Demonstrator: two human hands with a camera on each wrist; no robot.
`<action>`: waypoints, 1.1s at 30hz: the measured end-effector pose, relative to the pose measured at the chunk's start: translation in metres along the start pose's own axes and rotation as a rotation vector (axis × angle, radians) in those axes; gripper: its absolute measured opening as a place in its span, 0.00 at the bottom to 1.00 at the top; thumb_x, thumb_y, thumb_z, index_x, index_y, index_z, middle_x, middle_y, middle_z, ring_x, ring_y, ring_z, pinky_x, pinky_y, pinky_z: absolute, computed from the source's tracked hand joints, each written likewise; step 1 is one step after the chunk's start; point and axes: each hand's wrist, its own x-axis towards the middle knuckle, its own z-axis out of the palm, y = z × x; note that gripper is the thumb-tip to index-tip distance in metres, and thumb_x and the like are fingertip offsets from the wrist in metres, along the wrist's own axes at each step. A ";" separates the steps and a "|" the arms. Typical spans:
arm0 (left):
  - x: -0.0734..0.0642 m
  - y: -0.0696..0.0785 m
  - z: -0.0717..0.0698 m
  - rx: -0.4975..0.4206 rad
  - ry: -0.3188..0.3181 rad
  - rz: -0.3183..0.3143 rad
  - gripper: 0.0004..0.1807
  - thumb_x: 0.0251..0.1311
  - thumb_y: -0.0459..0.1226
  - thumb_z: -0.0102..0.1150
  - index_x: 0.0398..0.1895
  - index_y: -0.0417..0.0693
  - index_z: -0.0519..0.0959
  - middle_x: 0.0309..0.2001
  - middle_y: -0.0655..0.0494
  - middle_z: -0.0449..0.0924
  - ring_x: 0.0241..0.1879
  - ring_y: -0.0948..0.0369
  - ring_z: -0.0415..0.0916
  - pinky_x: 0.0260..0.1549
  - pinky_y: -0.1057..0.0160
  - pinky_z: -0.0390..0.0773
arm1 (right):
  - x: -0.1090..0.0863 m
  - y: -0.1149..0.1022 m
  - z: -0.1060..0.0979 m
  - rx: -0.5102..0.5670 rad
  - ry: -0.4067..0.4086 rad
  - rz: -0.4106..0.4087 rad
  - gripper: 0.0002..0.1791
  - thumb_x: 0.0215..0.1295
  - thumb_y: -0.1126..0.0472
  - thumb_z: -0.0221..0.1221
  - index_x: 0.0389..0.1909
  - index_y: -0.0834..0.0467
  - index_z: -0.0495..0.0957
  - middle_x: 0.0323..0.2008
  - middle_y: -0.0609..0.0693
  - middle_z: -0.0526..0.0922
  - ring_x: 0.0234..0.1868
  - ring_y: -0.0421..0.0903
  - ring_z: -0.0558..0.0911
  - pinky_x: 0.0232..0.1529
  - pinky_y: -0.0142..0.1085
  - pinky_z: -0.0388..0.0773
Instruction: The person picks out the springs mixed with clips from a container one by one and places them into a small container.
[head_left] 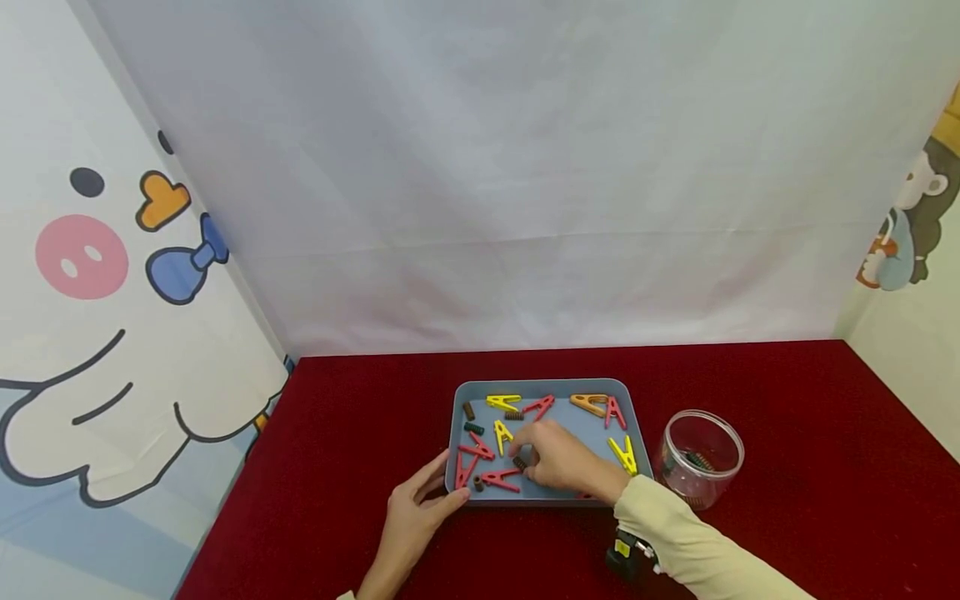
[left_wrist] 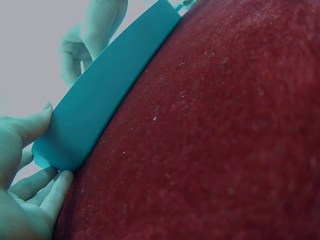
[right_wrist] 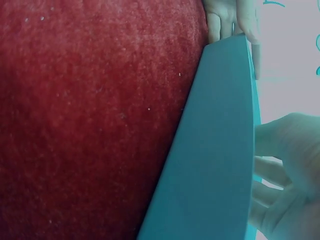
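A shallow blue-grey tray (head_left: 547,502) holds red, yellow and orange plastic clothespins and several small coil springs. My left hand (head_left: 416,508) grips its near left corner, thumb at the near rim and fingers along the side. Inside the tray, my right hand (head_left: 558,457) has its thumb and index finger around a dark spring (head_left: 520,462), just above a red clothespin (head_left: 501,480). A yellow clothespin (head_left: 502,435) lies close to those fingertips. In both wrist views the tray wall (right_wrist: 215,145) hides the contents.
Right of the tray stands a clear round jar (head_left: 701,492) with dark springs (head_left: 699,460) inside. Other springs lie at the tray's left, including a green one (head_left: 473,428). A red cloth (head_left: 360,417) covers the table, with a white curtain (head_left: 525,208) behind.
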 end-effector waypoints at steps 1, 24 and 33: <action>0.000 0.000 0.000 -0.001 -0.002 -0.001 0.33 0.41 0.42 0.68 0.56 0.57 0.70 0.53 0.54 0.71 0.48 0.58 0.71 0.37 0.66 0.75 | 0.000 0.000 0.000 -0.004 -0.011 -0.001 0.18 0.39 0.77 0.57 0.34 0.60 0.81 0.34 0.50 0.81 0.16 0.32 0.69 0.18 0.26 0.68; -0.010 0.032 0.002 0.008 -0.019 -0.053 0.33 0.44 0.39 0.67 0.58 0.50 0.69 0.54 0.48 0.70 0.51 0.53 0.69 0.37 0.68 0.74 | -0.004 0.003 0.001 0.097 -0.027 0.092 0.12 0.43 0.73 0.61 0.32 0.61 0.81 0.30 0.50 0.80 0.19 0.33 0.73 0.20 0.27 0.70; -0.010 0.030 0.001 0.001 -0.022 -0.045 0.33 0.43 0.39 0.67 0.58 0.50 0.69 0.54 0.47 0.70 0.51 0.52 0.69 0.37 0.68 0.75 | -0.010 0.002 -0.004 0.140 0.016 0.115 0.10 0.44 0.69 0.64 0.32 0.61 0.81 0.33 0.49 0.79 0.25 0.37 0.76 0.22 0.29 0.72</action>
